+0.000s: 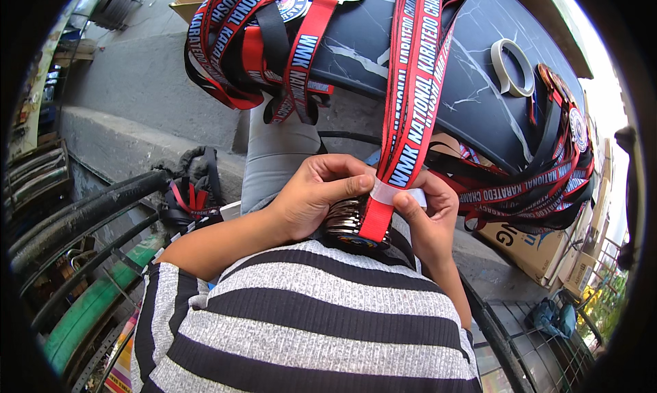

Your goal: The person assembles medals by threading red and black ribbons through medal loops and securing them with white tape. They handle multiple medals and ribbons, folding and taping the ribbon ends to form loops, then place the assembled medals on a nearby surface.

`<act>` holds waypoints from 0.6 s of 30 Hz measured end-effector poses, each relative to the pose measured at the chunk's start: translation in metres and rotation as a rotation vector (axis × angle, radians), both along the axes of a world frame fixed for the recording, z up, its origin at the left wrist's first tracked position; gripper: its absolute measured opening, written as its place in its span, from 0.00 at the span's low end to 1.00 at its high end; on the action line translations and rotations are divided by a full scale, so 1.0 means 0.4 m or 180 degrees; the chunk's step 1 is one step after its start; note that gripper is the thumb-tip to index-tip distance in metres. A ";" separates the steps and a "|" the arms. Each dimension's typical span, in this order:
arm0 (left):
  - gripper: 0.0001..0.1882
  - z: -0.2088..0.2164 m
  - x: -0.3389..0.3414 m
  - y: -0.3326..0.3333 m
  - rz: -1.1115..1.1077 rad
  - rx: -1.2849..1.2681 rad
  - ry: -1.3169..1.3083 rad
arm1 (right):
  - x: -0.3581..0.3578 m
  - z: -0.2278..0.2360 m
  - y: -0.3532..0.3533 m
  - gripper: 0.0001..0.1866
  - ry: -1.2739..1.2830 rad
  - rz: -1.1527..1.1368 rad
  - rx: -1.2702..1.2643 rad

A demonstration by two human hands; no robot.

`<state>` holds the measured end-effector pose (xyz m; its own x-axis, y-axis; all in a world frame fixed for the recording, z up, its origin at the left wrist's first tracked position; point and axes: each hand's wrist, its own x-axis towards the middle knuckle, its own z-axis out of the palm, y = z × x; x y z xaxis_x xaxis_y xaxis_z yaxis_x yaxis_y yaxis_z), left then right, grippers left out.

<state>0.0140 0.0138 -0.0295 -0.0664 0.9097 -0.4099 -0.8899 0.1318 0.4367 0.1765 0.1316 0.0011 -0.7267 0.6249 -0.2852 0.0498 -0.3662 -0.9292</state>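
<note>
Right into the wrapping here! Pinching with the left hand [318,191], thumb to forefinger, at the left edge of a white tape strip [384,192]; pressing with the right hand [432,212], thumb against the other side, next to a loose end. Wrapping round red-and-black printed medal ribbons [424,64], just above a stack of metal medals [344,216], close in front of the striped shirt [328,294]. Looks about midway on this bundle: already across the front, not yet flat at the tail. Cannot tell how far round the back. Left to do, probably: bring that tail over and press it down. Up on the black marble-patterned table [472,99], a tape roll [512,68] (likely source of the strip). Beside it to the right, a heap of ribboned medals [530,194]; to the left, a draped ribbon bundle [226,51]. Cannot tell whether done or waiting.
</note>
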 end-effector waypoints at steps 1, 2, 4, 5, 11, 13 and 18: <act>0.08 -0.002 -0.005 0.000 -0.0107 -0.0034 -0.0037 | 0.000 0.003 0.000 0.10 0.0025 0.0036 0.0011; 0.08 -0.003 -0.009 -0.001 -0.0172 -0.0065 -0.0152 | 0.000 0.006 0.000 0.10 0.0011 0.0063 0.0029; 0.09 -0.005 -0.014 0.001 -0.0316 -0.0089 -0.0294 | 0.000 0.009 -0.001 0.10 0.0048 0.0068 -0.0029; 0.09 -0.005 -0.014 0.001 -0.0317 -0.0099 -0.0337 | 0.000 0.008 -0.001 0.10 0.0070 0.0056 -0.0033; 0.10 0.004 -0.009 0.007 -0.0294 -0.0185 -0.0331 | -0.003 0.000 -0.001 0.10 0.0105 -0.0025 -0.0179; 0.11 0.009 -0.008 0.008 -0.0253 -0.0181 -0.0298 | -0.002 -0.001 -0.001 0.10 0.0112 -0.0050 -0.0288; 0.10 0.018 0.001 0.013 -0.0158 -0.0332 -0.0148 | 0.000 0.000 -0.003 0.10 0.0004 -0.0012 -0.0165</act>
